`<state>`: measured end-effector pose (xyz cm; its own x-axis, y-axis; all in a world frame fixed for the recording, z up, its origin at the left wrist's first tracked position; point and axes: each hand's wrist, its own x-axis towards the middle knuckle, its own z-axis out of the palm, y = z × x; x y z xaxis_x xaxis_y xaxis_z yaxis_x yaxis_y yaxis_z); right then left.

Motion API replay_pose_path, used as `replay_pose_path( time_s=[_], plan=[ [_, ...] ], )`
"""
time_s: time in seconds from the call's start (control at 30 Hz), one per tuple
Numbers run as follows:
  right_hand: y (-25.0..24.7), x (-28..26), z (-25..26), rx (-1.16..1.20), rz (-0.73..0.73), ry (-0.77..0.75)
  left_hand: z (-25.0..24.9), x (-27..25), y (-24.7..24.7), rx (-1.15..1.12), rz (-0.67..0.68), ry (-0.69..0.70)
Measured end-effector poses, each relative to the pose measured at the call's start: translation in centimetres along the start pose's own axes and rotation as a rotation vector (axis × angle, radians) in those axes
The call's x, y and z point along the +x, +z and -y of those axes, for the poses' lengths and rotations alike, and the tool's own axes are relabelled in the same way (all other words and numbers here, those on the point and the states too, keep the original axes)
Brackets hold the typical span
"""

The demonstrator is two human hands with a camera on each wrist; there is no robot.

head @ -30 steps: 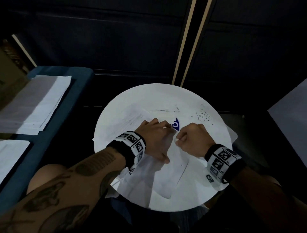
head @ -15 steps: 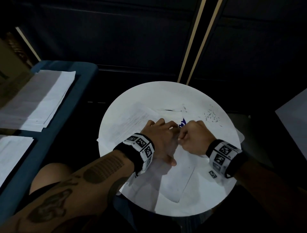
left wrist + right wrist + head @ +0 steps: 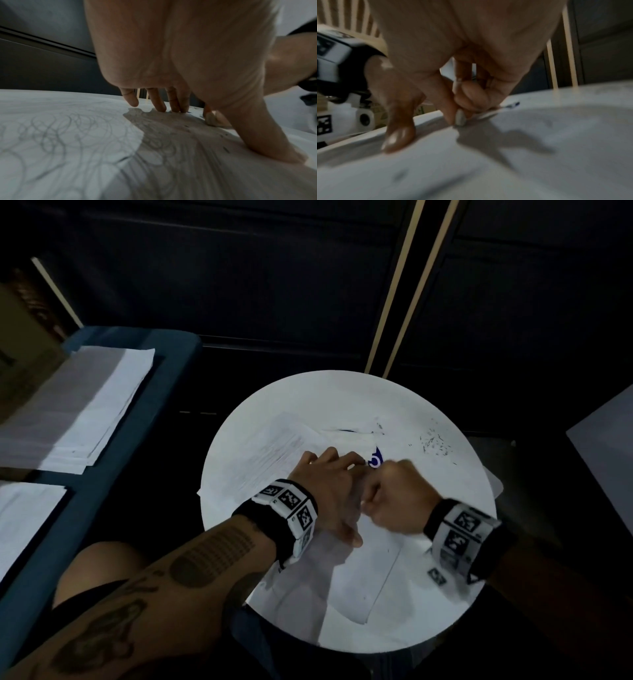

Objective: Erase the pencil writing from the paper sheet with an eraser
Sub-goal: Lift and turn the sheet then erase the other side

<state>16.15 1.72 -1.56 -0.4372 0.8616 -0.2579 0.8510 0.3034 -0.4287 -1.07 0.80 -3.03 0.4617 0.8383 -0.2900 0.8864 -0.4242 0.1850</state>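
Observation:
A white paper sheet (image 3: 270, 460) (image 3: 68, 135) with looping pencil scribbles lies on a round white table (image 3: 342, 398). My left hand (image 3: 329, 484) (image 3: 171, 67) presses it flat, with straight fingers (image 3: 157, 104) and the thumb spread on the sheet. My right hand (image 3: 394, 498) (image 3: 471, 54) is curled into a fist just right of the left hand. It pinches a small pale eraser (image 3: 460, 119) (image 3: 211, 121) whose tip touches the paper. In the head view the fist hides the eraser. The right hand is blurred.
Dark eraser crumbs (image 3: 435, 443) lie on the table's far right. A blue printed mark (image 3: 375, 458) shows beyond the hands. More sheets (image 3: 359, 583) lie near me on the table. Paper stacks (image 3: 85, 405) sit on a blue bench at the left.
My right hand has moved left, closing the gap to the left hand, and is now blurred. The left hand stays pressed on the sheet.

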Motion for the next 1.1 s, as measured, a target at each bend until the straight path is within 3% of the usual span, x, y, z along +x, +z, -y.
replay_pose_path(
  time_s=[0.17, 0.3, 0.43, 0.47, 0.57, 0.73, 0.83, 0.9, 1.0, 1.1],
  plan=[
    [-1.4, 1.7, -2.0, 0.026, -0.167, 0.212, -0.1, -0.1, 0.0, -0.006, 0.002, 0.006],
    [0.1, 0.1, 0.0, 0.006, -0.013, 0.008, 0.1, -0.1, 0.0, 0.003, 0.011, 0.005],
    [-1.2, 1.9, -2.0, 0.022, -0.162, 0.169, 0.1, -0.1, 0.1, -0.011, 0.009, 0.015],
    [-1.2, 2.0, -2.1, 0.039, -0.172, 0.164, -0.1, -0.1, 0.0, -0.011, 0.01, 0.013],
    [0.3, 0.4, -0.5, 0.028, -0.02, 0.017, 0.1, -0.1, 0.0, 0.011, 0.018, 0.011],
    [-1.3, 1.5, -2.6, 0.059, -0.216, 0.183, 0.0, -0.1, 0.1, 0.012, -0.001, 0.022],
    [-0.4, 0.0, -0.9, 0.037, -0.108, 0.02, 0.1, 0.0, 0.2, 0.006, 0.001, 0.014],
    [-0.1, -0.3, -1.5, 0.054, -0.081, 0.051, 0.2, 0.0, 0.2, 0.012, 0.007, 0.022],
    [-1.4, 1.0, -3.1, 0.045, -0.185, 0.194, 0.1, -0.1, 0.2, 0.021, -0.019, 0.018],
    [-0.9, 0.0, -1.6, 0.019, -0.124, 0.065, 0.1, -0.1, 0.5, 0.019, -0.025, 0.019]
  ],
)
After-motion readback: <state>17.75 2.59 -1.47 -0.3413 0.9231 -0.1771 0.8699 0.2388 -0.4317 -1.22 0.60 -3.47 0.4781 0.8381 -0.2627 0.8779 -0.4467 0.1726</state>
